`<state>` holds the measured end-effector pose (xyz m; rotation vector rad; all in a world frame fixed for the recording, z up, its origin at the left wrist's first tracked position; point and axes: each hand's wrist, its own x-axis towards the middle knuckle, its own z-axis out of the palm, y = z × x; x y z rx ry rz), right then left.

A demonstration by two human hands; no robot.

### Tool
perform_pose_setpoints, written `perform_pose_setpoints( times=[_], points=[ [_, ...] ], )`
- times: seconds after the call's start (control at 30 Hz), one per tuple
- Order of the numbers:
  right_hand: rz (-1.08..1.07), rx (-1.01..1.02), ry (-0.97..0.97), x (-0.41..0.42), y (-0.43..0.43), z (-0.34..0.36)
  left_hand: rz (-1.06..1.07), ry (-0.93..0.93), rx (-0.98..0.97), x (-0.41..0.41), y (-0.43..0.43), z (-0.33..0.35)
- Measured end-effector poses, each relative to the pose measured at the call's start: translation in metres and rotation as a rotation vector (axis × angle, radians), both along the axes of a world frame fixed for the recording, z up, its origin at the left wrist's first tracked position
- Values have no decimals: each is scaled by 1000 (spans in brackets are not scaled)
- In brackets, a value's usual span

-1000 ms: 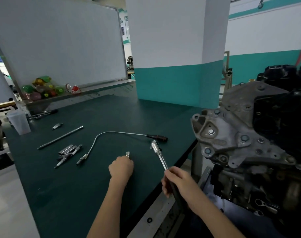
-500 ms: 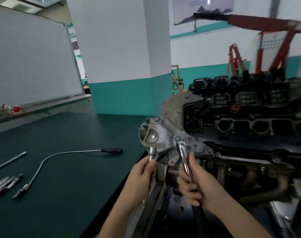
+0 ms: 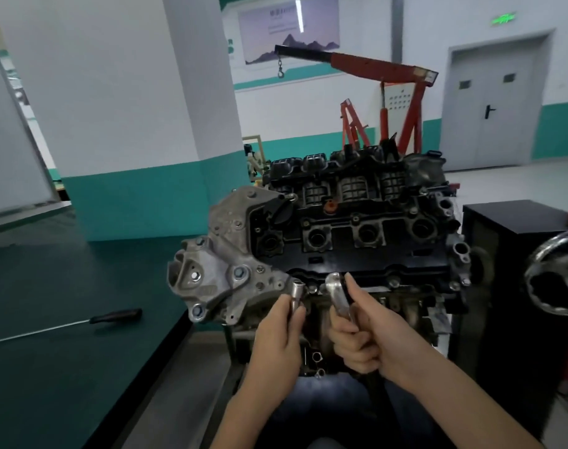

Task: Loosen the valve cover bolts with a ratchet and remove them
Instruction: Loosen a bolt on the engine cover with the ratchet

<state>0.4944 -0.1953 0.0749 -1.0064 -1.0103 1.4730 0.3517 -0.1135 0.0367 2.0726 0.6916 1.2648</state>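
Note:
An engine on a stand fills the middle, with its black valve cover [image 3: 357, 251] on top and a grey cast bracket [image 3: 224, 273] on its left end. My left hand [image 3: 279, 335] pinches a long silver socket [image 3: 297, 294], held upright just below the engine's front edge. My right hand [image 3: 363, 338] grips the ratchet by its handle, index finger stretched up beside the ratchet head [image 3: 336, 288]. The socket and the ratchet head are a short gap apart, both in front of the cover's lower edge.
A green-topped workbench [image 3: 49, 319] lies at the left with a black-handled flexible tool [image 3: 114, 316] on it. A black cabinet [image 3: 516, 286] and a chrome handwheel [image 3: 554, 277] stand at the right. A red engine crane [image 3: 386, 92] is behind.
I have turned from the bench to the engine, carrying the socket in my left hand and the ratchet in my right; both now sit up in front of the valve cover.

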Motion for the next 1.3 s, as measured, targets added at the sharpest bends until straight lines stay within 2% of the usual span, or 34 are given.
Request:
perform_pose_setpoints(
  times=[0.17,0.23,0.47,0.73,1.17,1.3],
  points=[
    [57,8,99,7,-3,0,36,-92,2,16,-4,1],
    [87,16,139,10,-4,-2,66,-104,64,17,-4,3],
    [80,22,45,20,-6,0,89,251,478,-1,10,14],
    [60,-17,-119,20,-5,6,66,389,675,-4,11,26],
    [-3,-128,-245,16,-18,13,47,376,690,-1,4,26],
    [1,-191,-245,17,-24,14,11,470,764,-4,2,30]
  ],
)
